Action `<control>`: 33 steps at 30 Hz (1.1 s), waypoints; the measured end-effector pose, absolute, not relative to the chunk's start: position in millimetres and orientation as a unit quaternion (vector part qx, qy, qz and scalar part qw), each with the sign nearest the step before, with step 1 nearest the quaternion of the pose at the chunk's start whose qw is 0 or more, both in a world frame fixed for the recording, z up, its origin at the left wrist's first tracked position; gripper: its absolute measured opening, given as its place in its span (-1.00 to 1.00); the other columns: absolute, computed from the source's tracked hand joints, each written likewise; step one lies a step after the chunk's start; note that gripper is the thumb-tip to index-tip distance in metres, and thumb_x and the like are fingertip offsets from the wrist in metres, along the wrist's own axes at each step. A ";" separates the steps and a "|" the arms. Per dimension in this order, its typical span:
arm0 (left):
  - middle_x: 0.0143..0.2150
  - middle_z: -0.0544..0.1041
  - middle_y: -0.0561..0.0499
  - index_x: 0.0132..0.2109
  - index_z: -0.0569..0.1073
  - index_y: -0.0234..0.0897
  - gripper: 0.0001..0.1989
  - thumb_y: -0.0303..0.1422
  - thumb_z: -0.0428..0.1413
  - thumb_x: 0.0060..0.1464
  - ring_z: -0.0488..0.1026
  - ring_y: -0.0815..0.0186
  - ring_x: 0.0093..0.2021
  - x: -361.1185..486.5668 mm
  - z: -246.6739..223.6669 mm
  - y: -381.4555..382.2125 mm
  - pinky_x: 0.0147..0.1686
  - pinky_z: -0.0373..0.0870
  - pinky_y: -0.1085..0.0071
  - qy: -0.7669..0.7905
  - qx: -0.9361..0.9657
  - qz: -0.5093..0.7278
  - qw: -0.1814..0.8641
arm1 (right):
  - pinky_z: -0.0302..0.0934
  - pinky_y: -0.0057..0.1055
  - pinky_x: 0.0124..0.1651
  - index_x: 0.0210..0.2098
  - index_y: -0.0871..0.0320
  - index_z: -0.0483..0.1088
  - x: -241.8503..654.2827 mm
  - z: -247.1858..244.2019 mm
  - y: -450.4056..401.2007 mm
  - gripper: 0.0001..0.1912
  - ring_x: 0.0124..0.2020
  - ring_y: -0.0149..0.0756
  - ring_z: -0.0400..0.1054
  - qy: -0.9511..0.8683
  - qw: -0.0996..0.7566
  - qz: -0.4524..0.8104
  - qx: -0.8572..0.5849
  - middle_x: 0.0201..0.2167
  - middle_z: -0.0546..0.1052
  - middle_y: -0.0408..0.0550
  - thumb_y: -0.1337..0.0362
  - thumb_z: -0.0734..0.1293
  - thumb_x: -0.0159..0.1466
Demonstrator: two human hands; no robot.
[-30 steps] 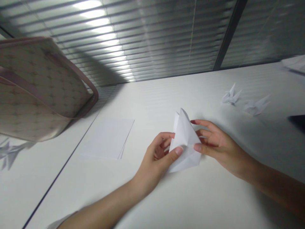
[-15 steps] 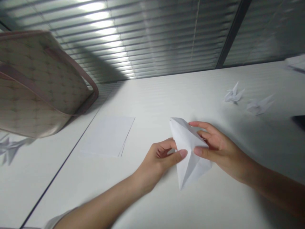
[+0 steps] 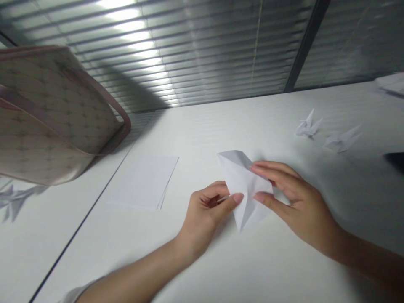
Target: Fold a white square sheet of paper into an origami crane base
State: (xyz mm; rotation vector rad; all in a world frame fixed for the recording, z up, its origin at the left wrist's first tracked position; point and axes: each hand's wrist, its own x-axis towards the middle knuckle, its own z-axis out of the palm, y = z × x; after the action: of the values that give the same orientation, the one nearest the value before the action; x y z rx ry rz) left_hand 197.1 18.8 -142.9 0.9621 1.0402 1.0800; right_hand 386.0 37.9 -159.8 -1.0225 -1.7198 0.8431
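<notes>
we pinched folded paper in our left hand and right hand. two paper cranes sat beyond.

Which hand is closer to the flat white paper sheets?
The left hand. It is to the right of the paper sheets, apart from them, gripping the left side of the folded paper. The right hand is farther off, on that paper's right side.

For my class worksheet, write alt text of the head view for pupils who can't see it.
A left hand holds a partly folded white paper over a white table while a right hand touches it. Paper sheets and a handbag sit to the left, two folded paper birds to the right.
</notes>
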 end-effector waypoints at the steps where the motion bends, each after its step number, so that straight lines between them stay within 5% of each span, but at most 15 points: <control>1: -0.26 0.57 -0.03 -0.41 0.57 -0.30 -0.92 -0.39 0.28 -0.01 0.47 0.27 -0.23 197.0 -142.7 18.6 -0.18 0.37 0.38 0.453 0.415 0.470 0.634 | 0.30 -0.21 0.05 0.03 -0.09 0.38 386.4 -159.5 38.1 -0.64 0.05 -0.20 0.34 -0.680 0.461 0.388 -0.417 0.03 0.45 -0.05 0.27 0.35 0.23; 5: -0.42 0.53 0.01 -0.40 0.55 -0.30 -0.88 -0.33 0.28 -0.02 0.47 0.29 -0.34 196.1 -140.1 19.9 -0.18 0.38 0.34 0.452 0.388 0.461 0.658 | 0.41 -0.32 -0.17 0.10 -0.10 0.30 389.8 -163.9 42.9 -0.59 -0.15 -0.26 0.47 -0.576 0.459 0.543 -0.404 -0.09 0.52 -0.05 0.20 0.33 0.26; 9: -0.40 0.55 0.01 -0.38 0.56 -0.30 -0.88 -0.33 0.28 -0.01 0.48 0.29 -0.34 195.6 -140.5 21.9 -0.20 0.38 0.36 0.438 0.386 0.454 0.673 | 0.43 -0.33 -0.21 0.07 -0.08 0.33 390.5 -167.5 45.3 -0.59 -0.19 -0.27 0.48 -0.566 0.461 0.557 -0.396 -0.08 0.50 -0.04 0.19 0.36 0.23; 14: -0.29 0.57 -0.02 -0.39 0.58 -0.29 -0.94 -0.40 0.28 0.00 0.49 0.27 -0.25 195.8 -145.0 21.6 -0.17 0.38 0.35 0.440 0.405 0.468 0.651 | 0.41 -0.35 -0.11 -0.03 -0.08 0.44 387.2 -164.8 40.6 -0.68 0.01 -0.21 0.38 -0.637 0.489 0.457 -0.382 0.07 0.36 -0.03 0.31 0.35 0.22; 19: -0.23 0.57 -0.04 -0.40 0.61 -0.27 -0.97 -0.42 0.29 -0.03 0.48 0.21 -0.15 197.5 -144.5 20.5 -0.11 0.38 0.33 0.457 0.428 0.477 0.617 | 0.41 -0.36 -0.08 0.08 -0.17 0.36 389.3 -165.4 40.5 -0.59 0.09 -0.21 0.33 -0.689 0.456 0.419 -0.376 0.14 0.31 -0.06 0.31 0.33 0.26; 23: -0.18 0.58 -0.04 -0.38 0.63 -0.23 -0.97 -0.43 0.28 -0.03 0.50 0.21 -0.14 200.2 -141.8 20.1 -0.13 0.41 0.37 0.455 0.440 0.479 0.608 | 0.26 -0.24 0.15 0.11 -0.12 0.35 386.9 -163.2 37.8 -0.58 0.22 -0.19 0.18 -0.750 0.440 0.335 -0.364 0.19 0.29 -0.07 0.32 0.31 0.27; 33: -0.15 0.61 -0.03 -0.28 0.65 -0.18 -0.87 -0.47 0.27 -0.01 0.52 0.17 -0.11 206.6 -143.3 15.5 -0.09 0.42 0.38 0.455 0.533 0.480 0.528 | 0.29 -0.44 0.07 0.05 0.08 0.42 375.6 -159.0 31.3 -0.60 0.00 -0.33 0.38 -0.758 0.483 0.242 -0.365 -0.01 0.47 -0.04 0.39 0.38 0.21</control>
State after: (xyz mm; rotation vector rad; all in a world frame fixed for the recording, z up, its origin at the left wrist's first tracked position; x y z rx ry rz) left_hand 206.6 15.5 -143.3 1.2725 1.0873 1.1478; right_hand 375.6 31.3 -159.0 -0.8894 -1.8478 0.5890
